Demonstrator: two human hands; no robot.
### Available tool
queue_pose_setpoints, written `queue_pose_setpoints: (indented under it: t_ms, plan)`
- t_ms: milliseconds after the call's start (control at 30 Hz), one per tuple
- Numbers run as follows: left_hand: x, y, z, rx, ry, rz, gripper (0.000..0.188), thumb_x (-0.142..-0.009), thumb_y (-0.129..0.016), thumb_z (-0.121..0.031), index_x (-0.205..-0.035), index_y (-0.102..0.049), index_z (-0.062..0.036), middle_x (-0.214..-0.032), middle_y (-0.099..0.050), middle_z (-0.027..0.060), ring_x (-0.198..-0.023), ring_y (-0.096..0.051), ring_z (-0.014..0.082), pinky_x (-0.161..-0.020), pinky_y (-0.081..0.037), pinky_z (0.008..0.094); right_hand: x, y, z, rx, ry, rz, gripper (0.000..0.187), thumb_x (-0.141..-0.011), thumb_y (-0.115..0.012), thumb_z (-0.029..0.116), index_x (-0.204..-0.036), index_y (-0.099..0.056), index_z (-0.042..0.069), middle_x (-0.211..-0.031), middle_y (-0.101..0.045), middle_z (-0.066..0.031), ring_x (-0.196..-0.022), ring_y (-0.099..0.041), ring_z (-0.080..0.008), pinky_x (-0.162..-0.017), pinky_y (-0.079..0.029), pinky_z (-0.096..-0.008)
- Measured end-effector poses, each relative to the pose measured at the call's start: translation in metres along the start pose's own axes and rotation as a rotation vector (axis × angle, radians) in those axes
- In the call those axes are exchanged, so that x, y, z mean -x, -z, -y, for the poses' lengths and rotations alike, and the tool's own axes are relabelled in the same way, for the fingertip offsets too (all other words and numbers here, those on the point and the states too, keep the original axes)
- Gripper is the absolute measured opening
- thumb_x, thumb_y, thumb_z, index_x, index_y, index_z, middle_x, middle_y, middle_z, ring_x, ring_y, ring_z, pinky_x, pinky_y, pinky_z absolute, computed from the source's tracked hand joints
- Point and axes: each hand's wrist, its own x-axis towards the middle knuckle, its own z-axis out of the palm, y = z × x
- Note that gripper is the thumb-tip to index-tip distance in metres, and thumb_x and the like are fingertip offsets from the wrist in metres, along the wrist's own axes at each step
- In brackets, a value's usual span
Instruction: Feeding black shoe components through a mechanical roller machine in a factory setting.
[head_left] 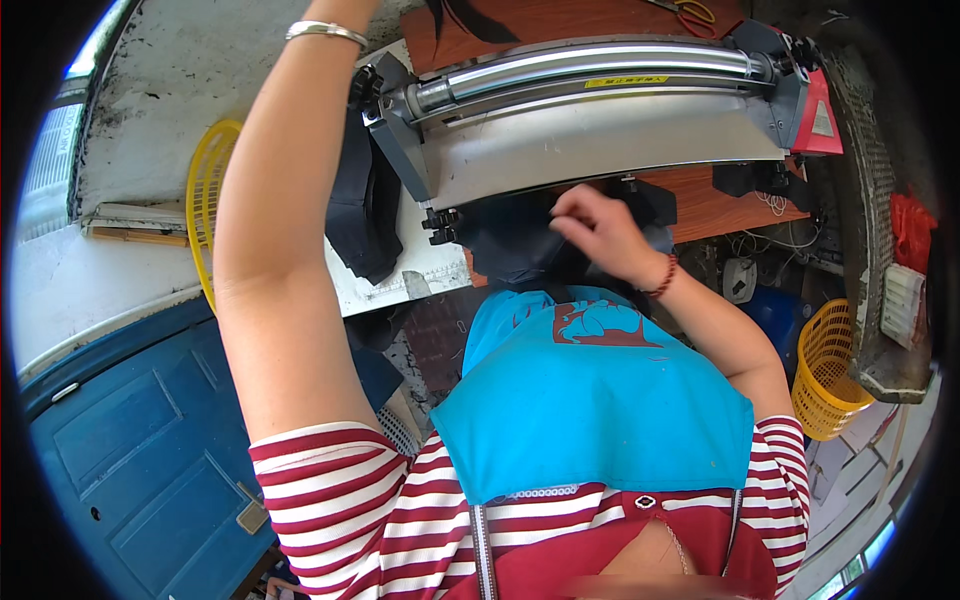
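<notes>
My left arm [285, 190], with a silver bangle at the wrist, reaches up past the left end of a roller machine [600, 135]. Its hand lies beyond the top edge of the picture. In front of the machine's metal feed plate, my right hand [605, 235] hovers over dark sheet pieces [510, 240] that look like leather or cloth. Its fingers are loosely curled, the thumb apart from them, and nothing shows between them. The dark pieces lie at my lap, partly under the plate's front edge.
More black pieces [365, 215] hang by the machine's left end. A yellow basket [204, 200] stands behind my left arm, another yellow basket [830, 370] at the right. Orange-handled scissors [692, 14] lie on the brown tabletop [705, 215]. Loose cables [775, 240] hang at the right.
</notes>
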Motion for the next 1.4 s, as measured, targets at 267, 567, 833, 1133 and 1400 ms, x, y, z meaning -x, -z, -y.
queue_pose_setpoints:
  t_ms: [267, 567, 833, 1133, 1400]
  plan:
    - [0.076, -0.076, -0.034, -0.115, 0.099, 0.776, 0.025, -0.082, -0.07, -0.029, -0.092, -0.081, -0.0093, -0.094, -0.076, 0.0142, -0.086, -0.072, 0.0298, -0.079, -0.055, 0.0396, -0.034, 0.069, 0.022, -0.047, -0.234, -0.223, 0.017, -0.097, -0.068, 0.011, -0.108, -0.06, 0.002, -0.073, -0.063, 0.0021, -0.066, -0.052, -0.0011, -0.059, -0.04, -0.0203]
    - [0.095, -0.102, -0.026, 0.218, 0.744, 1.105, 0.034, -0.08, -0.075, -0.038, -0.092, -0.081, -0.0067, -0.089, -0.073, 0.0132, -0.084, -0.068, 0.0256, -0.074, -0.052, 0.0384, -0.07, 0.085, 0.027, 0.581, -0.11, -0.341, 0.015, -0.091, -0.071, 0.017, -0.1, -0.066, 0.007, -0.083, -0.073, -0.0123, -0.078, -0.071, -0.0319, -0.071, -0.055, -0.0395]
    - [0.063, -0.095, -0.01, 0.282, 0.731, 0.726, 0.022, -0.086, -0.075, -0.018, -0.08, -0.067, 0.0021, -0.073, -0.064, 0.0076, -0.061, -0.057, 0.0201, -0.051, -0.044, 0.0409, -0.012, 0.051, 0.016, 0.568, 0.395, -0.322, 0.013, -0.089, -0.074, 0.016, -0.097, -0.068, 0.009, -0.088, -0.073, -0.0076, -0.073, -0.07, -0.0277, -0.063, -0.055, -0.0372]
    - [-0.008, -0.021, 0.013, 0.436, 0.952, 0.346, 0.012, -0.084, -0.069, -0.014, -0.087, -0.068, -0.0024, -0.071, -0.059, 0.0061, -0.057, -0.056, 0.0184, -0.046, -0.044, 0.0353, -0.008, -0.055, -0.077, 0.913, 0.186, 0.095, 0.024, -0.083, -0.078, 0.026, -0.099, -0.071, 0.009, -0.102, -0.063, -0.0094, -0.102, -0.062, -0.0312, -0.09, -0.048, -0.0449]
    - [-0.009, 0.021, 0.008, 0.243, 0.358, 0.112, 0.052, -0.086, -0.047, 0.008, -0.132, -0.064, -0.0088, -0.083, -0.065, 0.0105, -0.073, -0.064, 0.0239, -0.064, -0.053, 0.0402, -0.013, -0.049, -0.074, 0.699, 0.404, 0.139, 0.017, -0.082, -0.076, 0.02, -0.093, -0.068, 0.01, -0.094, -0.064, -0.0066, -0.095, -0.063, -0.0287, -0.086, -0.048, -0.0443]
